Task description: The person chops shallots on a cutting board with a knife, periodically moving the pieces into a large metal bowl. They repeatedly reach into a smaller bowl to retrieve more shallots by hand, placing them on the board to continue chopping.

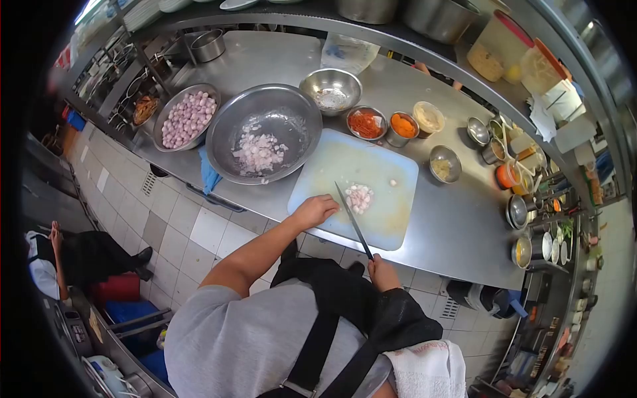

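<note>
My right hand [381, 272] is wrapped round the handle of a long knife [355, 224], whose blade points away across the cutting board [325, 166]. Just right of the blade lies a small pile of chopped shallots [359, 198], with one loose piece farther right. My left hand [316, 211] rests at the board's left front, beside the blade, its fingers curled; whether anything is under them is hidden. Left of the board, a large metal bowl [222, 136] holds chopped shallots [259, 153].
A bowl of whole peeled shallots [190, 119] stands far left. Behind the board are an almost empty metal bowl [331, 91] and bowls of red [365, 124] and orange [403, 125] food. A small bowl [445, 164] sits right. A shelf overhangs the back; a person [93, 259] sits left.
</note>
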A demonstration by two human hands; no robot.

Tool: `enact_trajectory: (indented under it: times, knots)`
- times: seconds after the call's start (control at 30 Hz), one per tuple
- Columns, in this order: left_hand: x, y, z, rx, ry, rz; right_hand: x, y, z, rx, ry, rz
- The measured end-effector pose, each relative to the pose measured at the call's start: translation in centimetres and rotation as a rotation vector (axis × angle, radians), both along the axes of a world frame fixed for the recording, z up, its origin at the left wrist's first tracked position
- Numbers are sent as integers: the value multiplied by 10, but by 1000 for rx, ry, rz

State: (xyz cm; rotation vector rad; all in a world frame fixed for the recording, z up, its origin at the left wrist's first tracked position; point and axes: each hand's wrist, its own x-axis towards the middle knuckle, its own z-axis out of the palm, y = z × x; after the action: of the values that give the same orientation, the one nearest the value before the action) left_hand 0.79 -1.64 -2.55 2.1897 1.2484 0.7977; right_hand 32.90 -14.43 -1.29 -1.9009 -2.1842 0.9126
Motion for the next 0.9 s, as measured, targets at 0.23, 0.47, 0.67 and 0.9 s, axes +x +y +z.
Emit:
enact_trajectory:
  times: [0.23, 0.47, 0.67, 0.9]
  knots:
    - [8, 13, -3, 78, -2, -50, -6, -5, 31, 37, -80, 6]
    - [7, 12, -3, 97, 8, -55, -3, -10, 0, 54, -4, -32]
    - [8, 10, -2, 130, 19, -43, -3, -9, 23, -5, -57, 5]
    - [9, 9, -3, 160, 33, -31, -3, -5, 25, -3, -21, 4]
